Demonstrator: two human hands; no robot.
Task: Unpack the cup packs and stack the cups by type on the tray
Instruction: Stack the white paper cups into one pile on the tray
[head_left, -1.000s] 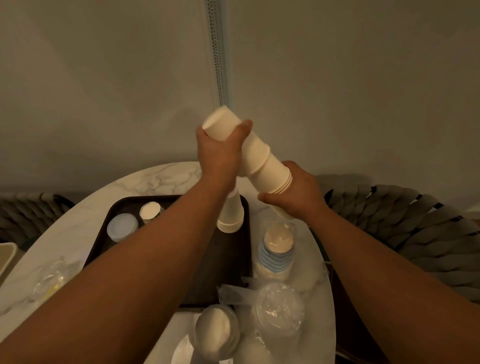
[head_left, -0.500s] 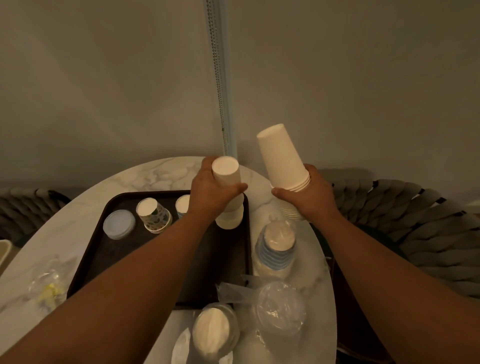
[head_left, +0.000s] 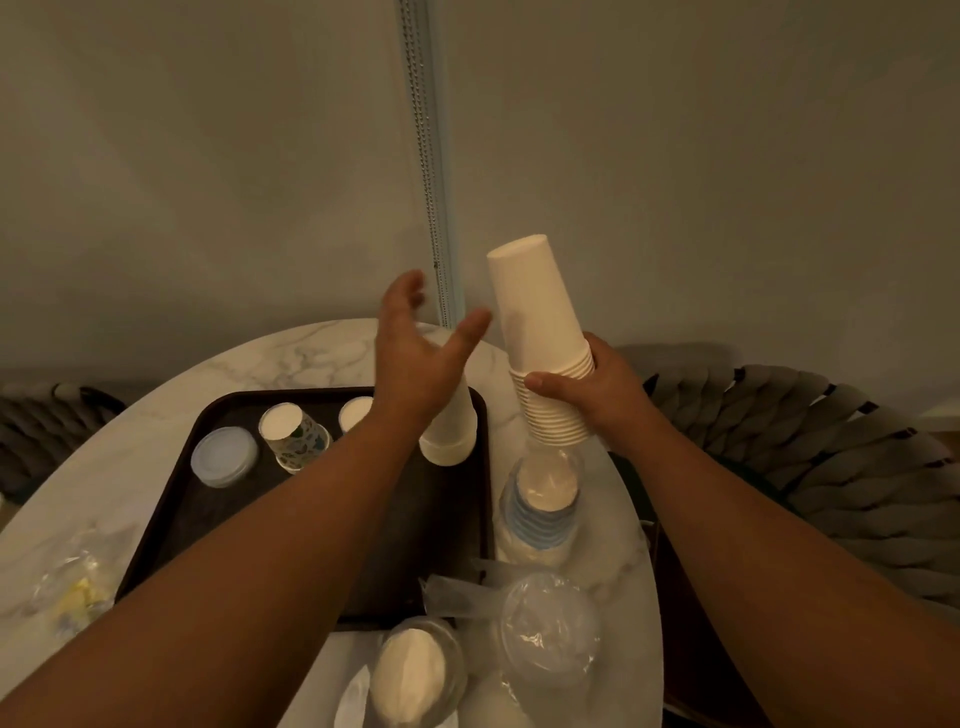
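White cup stack (head_left: 545, 353): upside down, tilted toward 11 o'clock, held above table. Second white stack (head_left: 451, 431): inverted, at tray's (head_left: 218, 519) 2 o'clock corner. Patterned cup (head_left: 295, 436), lidded tub (head_left: 224, 456) toward 10 o'clock.

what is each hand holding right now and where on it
The right hand grips the stack of white cups around its lower rims. The left hand is open, holding nothing.

— What is the left hand (head_left: 415, 358) doing?
— Hovering mid-frame, fingers spreading loosely, gripping nothing.
— And the right hand (head_left: 597, 387)?
— Sitting just right of centre, fingers curling round something, thumb pointing left. Both forearms are reaching up from the lower corners.
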